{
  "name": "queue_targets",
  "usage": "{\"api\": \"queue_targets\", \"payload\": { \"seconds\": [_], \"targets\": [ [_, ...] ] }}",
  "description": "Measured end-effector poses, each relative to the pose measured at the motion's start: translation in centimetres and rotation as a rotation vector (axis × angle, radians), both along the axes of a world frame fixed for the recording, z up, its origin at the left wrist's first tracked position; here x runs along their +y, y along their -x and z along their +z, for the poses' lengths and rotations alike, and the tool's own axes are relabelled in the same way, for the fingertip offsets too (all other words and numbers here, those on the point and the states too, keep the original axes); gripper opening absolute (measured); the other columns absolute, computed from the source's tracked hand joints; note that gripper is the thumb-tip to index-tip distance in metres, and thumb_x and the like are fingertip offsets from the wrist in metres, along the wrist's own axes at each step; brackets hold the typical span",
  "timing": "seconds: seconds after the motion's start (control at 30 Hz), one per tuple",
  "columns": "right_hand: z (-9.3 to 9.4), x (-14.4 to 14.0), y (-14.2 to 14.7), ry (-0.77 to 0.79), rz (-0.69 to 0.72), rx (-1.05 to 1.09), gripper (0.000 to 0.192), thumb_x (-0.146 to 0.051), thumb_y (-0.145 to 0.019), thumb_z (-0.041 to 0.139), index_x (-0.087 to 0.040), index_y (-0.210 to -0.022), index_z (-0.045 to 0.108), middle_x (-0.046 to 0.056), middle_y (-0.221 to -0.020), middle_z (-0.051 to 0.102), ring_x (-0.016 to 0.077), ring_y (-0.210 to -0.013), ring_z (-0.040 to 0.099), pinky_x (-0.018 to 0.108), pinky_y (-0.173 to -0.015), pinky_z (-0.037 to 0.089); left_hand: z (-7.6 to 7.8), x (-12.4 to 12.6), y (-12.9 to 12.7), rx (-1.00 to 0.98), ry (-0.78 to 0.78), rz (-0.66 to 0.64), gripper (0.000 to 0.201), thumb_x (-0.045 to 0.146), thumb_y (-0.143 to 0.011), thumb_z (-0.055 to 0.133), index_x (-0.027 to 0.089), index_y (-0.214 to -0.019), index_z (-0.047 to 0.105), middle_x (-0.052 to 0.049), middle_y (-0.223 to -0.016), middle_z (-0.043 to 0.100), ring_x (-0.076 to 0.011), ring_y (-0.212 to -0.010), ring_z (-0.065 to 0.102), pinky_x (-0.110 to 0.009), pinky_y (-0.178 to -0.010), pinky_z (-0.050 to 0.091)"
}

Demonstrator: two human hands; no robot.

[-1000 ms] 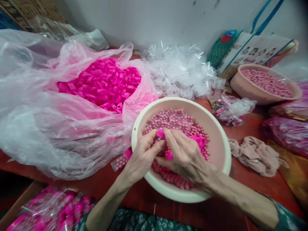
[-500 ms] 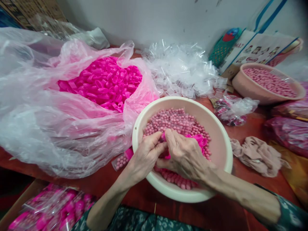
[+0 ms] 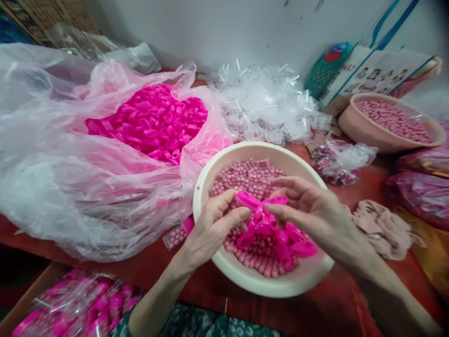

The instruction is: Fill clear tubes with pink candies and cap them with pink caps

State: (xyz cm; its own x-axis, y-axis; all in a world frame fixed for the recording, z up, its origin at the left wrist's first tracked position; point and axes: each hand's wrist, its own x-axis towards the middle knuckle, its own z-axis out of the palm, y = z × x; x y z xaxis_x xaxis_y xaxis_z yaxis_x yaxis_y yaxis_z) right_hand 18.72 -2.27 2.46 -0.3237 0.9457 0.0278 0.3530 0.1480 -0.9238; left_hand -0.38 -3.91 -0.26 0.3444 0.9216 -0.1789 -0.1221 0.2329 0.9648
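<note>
Over a cream basin (image 3: 206, 180), my left hand (image 3: 212, 222) pinches a glossy pink hollow plastic piece (image 3: 247, 200) between thumb and fingers. Opposite it, my right hand (image 3: 312, 208) has its thumb and fingertips around another pink plastic piece (image 3: 278, 200); its other fingers are loosely bent. Below both hands, several loose pink pieces (image 3: 284, 255) lie on dusty-pink beads (image 3: 261, 267) in the basin. Toward the basin's back are small clear packets of beads (image 3: 245, 173).
A large plastic bag (image 3: 115, 175) of pink pieces lies open at left. Clear plastic packets (image 3: 266, 103) are heaped against the wall. Another bead-filled basin (image 3: 365, 126), a crumpled cloth (image 3: 379, 227) and bags are at right. Filled packets (image 3: 80, 304) sit at lower left.
My hands were together over the basin; now they are apart, the right one moved rightward and turned. Pink pieces beneath them have come into view.
</note>
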Motion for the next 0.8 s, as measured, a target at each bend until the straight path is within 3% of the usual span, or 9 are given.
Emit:
{"api": "queue_targets", "payload": {
  "seconds": [0.07, 0.17, 0.23, 0.3, 0.37, 0.47, 0.6, 0.8],
  "targets": [
    [0.3, 0.3, 0.1, 0.021, -0.094, 0.134, 0.025, -0.03, -0.082, 0.064, -0.015, -0.1, 0.055, 0.003, -0.075, 0.064, 0.0138, -0.06, 0.062, 0.026, -0.054, 0.052, -0.1, 0.0, 0.0, 0.025, -0.002, -0.038, 0.013, 0.028, -0.087, 0.055, 0.016, -0.088, 0.058, 0.001, -0.073, 0.058, -0.0114, -0.066, 0.056, -0.021, -0.062, 0.044],
    [-0.1, 0.2, 1.5, -0.199, -0.015, 0.002, 0.016, -0.027, -0.086, 0.059, -0.016, -0.098, 0.059, 0.006, -0.089, 0.066, 0.0171, -0.077, 0.064, 0.032, -0.07, 0.055, -0.1, -0.1, -0.1, -0.001, 0.003, -0.011, 0.02, 0.027, -0.087, 0.055, 0.019, -0.105, 0.059, 0.0, -0.081, 0.061, -0.0125, -0.071, 0.058, -0.022, -0.067, 0.046],
    [-0.8, -0.2, 2.6, -0.363, 0.117, -0.225, 0.028, -0.029, -0.088, 0.056, -0.016, -0.113, 0.055, 0.011, -0.107, 0.062, 0.0224, -0.096, 0.06, 0.038, -0.08, 0.053, 0.0, -0.2, -0.3, -0.02, -0.012, 0.088, 0.035, 0.025, -0.087, 0.055, 0.023, -0.122, 0.052, -0.003, -0.105, 0.061, -0.0147, -0.09, 0.059, -0.024, -0.081, 0.046],
    [-1.4, -0.6, 3.3, -0.502, 0.204, -0.425, 0.047, -0.033, -0.088, 0.055, -0.012, -0.129, 0.042, 0.017, -0.125, 0.052, 0.0282, -0.114, 0.051, 0.044, -0.089, 0.05, 0.0, -0.4, -0.4, -0.032, -0.038, 0.186, 0.045, 0.024, -0.087, 0.055, 0.026, -0.131, 0.045, -0.004, -0.131, 0.05, -0.0169, -0.113, 0.051, -0.025, -0.096, 0.04],
    [-1.8, -0.9, 3.7, -0.593, 0.238, -0.534, 0.058, -0.037, -0.088, 0.053, -0.007, -0.134, 0.034, 0.021, -0.129, 0.047, 0.0305, -0.119, 0.046, 0.046, -0.093, 0.047, 0.0, -0.5, -0.5, -0.052, -0.042, 0.225, 0.047, 0.024, -0.087, 0.055, 0.026, -0.133, 0.044, -0.004, -0.14, 0.042, -0.0182, -0.121, 0.046, -0.026, -0.101, 0.036],
    [-1.7, -0.9, 4.1, -0.663, 0.223, -0.591, 0.051, -0.042, -0.088, 0.05, -0.004, -0.122, 0.042, 0.019, -0.109, 0.056, 0.0281, -0.1, 0.055, 0.043, -0.085, 0.051, -0.1, -0.6, -0.5, -0.096, -0.012, 0.241, 0.043, 0.026, -0.087, 0.055, 0.025, -0.13, 0.047, -0.006, -0.13, 0.052, -0.0195, -0.114, 0.053, -0.029, -0.097, 0.041],
    [-0.9, -0.9, 4.4, -0.668, 0.234, -0.598, 0.033, -0.04, -0.091, 0.044, -0.01, -0.103, 0.053, 0.013, -0.095, 0.058, 0.0225, -0.083, 0.056, 0.034, -0.072, 0.053, -0.3, -0.8, -0.4, -0.127, -0.005, 0.264, 0.031, 0.026, -0.087, 0.056, 0.023, -0.117, 0.053, -0.004, -0.106, 0.064, -0.0165, -0.094, 0.061, -0.026, -0.084, 0.047],
    [-1.5, -0.9, 4.9, -0.878, 0.183, -0.753, 0.026, -0.023, -0.089, 0.038, -0.011, -0.092, 0.06, 0.011, -0.079, 0.058, 0.0207, -0.068, 0.053, 0.029, -0.048, 0.046, -0.5, -1.2, -0.3, -0.168, 0.001, 0.275, 0.015, 0.024, -0.087, 0.057, 0.024, -0.101, 0.054, 0.003, -0.079, 0.059, -0.0082, -0.07, 0.055, -0.018, -0.068, 0.044]
  ]
}}
